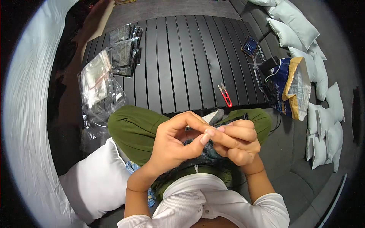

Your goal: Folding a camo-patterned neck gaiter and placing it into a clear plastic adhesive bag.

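Note:
Above my lap, my left hand (pixel 176 138) and my right hand (pixel 237 142) meet at the fingertips. Thumb and forefinger of the left are brought together in a pinch. The right hand's fingers are curled in, its tips pressed close to the left ones. Whatever lies between them is too small or hidden to make out. Beneath the hands, a dark patterned cloth (pixel 209 152) rests in my lap, partly covered by them. Red-handled thread snips (pixel 226 97) lie on the black slatted table (pixel 178 68) just beyond my knees.
Clear plastic bags (pixel 97 81) and dark packets in clear wrap (pixel 123 51) sit at the table's left. A phone (pixel 249 46) lies far right, near a blue and yellow bag (pixel 291 87). White pillows line the right sofa (pixel 300 34); another white pillow (pixel 99 180) is beside my left leg.

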A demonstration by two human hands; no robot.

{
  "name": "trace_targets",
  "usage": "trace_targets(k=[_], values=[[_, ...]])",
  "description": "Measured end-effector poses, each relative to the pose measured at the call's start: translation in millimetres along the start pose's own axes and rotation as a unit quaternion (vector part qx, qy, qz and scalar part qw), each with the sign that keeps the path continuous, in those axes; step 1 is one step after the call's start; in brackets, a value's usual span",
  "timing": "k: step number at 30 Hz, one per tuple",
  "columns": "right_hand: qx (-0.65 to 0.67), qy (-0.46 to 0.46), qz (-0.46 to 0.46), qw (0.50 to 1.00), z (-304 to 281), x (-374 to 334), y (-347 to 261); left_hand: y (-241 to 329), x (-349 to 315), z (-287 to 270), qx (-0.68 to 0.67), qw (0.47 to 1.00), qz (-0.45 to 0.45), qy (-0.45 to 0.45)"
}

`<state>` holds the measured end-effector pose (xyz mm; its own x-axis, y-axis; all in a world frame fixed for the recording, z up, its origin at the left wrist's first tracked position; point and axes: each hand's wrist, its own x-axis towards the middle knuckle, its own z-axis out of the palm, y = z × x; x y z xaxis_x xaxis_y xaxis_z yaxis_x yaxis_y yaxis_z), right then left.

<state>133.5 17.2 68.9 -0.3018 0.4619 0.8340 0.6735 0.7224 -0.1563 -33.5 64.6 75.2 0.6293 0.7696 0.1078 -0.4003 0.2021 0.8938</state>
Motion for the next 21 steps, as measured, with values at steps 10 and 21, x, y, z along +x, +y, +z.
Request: trace_targets(k=[10, 21], values=[[0.071, 0.006, 0.043, 0.996, -2, -1, 2, -5, 2, 6, -0.042, 0.999, 0.016, -0.007], [0.002, 0.044, 0.097, 0.994, 12, -6, -12, -25, 7, 17, -0.059, 0.997, 0.025, 0.04]])
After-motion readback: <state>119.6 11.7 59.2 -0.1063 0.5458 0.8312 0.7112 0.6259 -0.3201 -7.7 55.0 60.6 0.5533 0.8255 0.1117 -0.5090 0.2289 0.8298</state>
